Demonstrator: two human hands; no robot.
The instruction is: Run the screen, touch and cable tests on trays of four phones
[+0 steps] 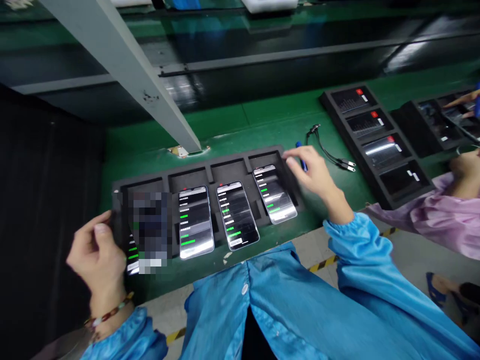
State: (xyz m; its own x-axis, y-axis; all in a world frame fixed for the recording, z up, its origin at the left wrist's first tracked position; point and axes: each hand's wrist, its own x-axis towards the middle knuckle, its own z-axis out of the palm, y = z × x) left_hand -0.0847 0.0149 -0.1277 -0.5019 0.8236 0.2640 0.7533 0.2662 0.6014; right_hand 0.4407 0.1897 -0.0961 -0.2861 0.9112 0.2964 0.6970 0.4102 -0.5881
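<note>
A black foam tray (187,176) lies on the green bench in front of me, with several compartments in a row. Lit phones (197,220) rest in it, their dark screens showing white and green lines of text. Pixelation covers most of the leftmost phone (132,252). At the tray's left end, my left hand (98,250) has bent fingers closed against the edge; part of its grip is hidden. My right hand (311,172) is over the tray's far right corner, fingers stretched loosely and thumb apart, somewhat blurred, with nothing visible in them.
Right of my hand lie a blue pen-like object (299,146) and a short black cable (330,156) with metal plugs. Another foam tray (347,145) of dark phones stands beyond. At far right, a co-worker's pink sleeve (438,215) reaches in. A grey post (142,85) rises behind my tray.
</note>
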